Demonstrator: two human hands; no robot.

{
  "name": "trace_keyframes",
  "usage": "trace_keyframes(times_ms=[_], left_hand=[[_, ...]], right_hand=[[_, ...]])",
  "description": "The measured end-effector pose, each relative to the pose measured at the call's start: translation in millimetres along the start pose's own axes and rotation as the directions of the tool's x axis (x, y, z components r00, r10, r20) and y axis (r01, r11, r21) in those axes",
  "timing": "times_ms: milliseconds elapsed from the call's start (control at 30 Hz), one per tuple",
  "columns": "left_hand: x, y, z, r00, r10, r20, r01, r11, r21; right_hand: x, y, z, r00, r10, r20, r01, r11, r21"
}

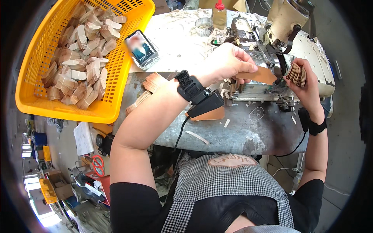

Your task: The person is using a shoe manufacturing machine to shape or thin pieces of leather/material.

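Between the thumb and fingers of my left hand [232, 64] is a flat tan leather piece [259, 75], its far end reaching to the working head of a cream-coloured bench machine [274, 62]. My right hand [309, 86], at the machine's right side, is closed round a bundle of small leather pieces [297, 75], their layered edges showing. Below my left wrist, another tan leather piece [210, 114] lies on the metal worktop [241, 134], partly covered by a black device on my wrist strap. Stacks of pale leather pieces [154, 82] sit beside my left forearm.
A yellow basket [74, 115] at the left holds many bundled leather pieces. Beside it stands a phone [140, 48]. Farther back are a clear round container [204, 27] and a red-capped bottle [219, 16]. Scraps lie about the machine, and a black cable [179, 134] hangs from my left wrist.
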State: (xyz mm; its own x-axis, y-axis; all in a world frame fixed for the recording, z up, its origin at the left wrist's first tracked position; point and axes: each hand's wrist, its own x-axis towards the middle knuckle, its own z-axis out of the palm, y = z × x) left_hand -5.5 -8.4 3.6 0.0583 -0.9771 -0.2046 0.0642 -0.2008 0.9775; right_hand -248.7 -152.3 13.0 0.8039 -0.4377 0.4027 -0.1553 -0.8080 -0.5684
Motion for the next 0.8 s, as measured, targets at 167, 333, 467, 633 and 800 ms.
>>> trace_keyframes(times_ms=[167, 333, 467, 633, 800], left_hand=[[-3.5, 4.5, 0.1, 0.999, -0.042, -0.011, 0.042, 0.999, 0.008], [-2.1, 7.1, 1.9, 0.998, -0.058, -0.018, 0.058, 0.997, 0.049], [0.5, 1.1, -0.1, 0.999, -0.046, -0.024, 0.047, 0.999, 0.005], [-3.6, 10.5, -1.5, 0.998, -0.051, -0.026, 0.053, 0.996, 0.067], [3.2, 8.7, 7.9, 0.991, -0.022, -0.132, 0.028, 0.999, 0.045]], right_hand=[[-0.3, 0.2, -0.7, 1.0, -0.015, 0.002, 0.015, 1.0, -0.014], [-2.1, 1.4, -3.6, 1.0, 0.011, 0.007, -0.011, 1.0, 0.007], [0.8, -2.0, -2.7, 1.0, 0.007, -0.013, -0.007, 1.0, -0.018], [0.8, -2.9, -6.7, 0.999, -0.033, -0.033, 0.033, 0.999, 0.01], [1.1, -5.1, -6.1, 1.0, -0.007, -0.023, 0.008, 0.999, 0.049]])
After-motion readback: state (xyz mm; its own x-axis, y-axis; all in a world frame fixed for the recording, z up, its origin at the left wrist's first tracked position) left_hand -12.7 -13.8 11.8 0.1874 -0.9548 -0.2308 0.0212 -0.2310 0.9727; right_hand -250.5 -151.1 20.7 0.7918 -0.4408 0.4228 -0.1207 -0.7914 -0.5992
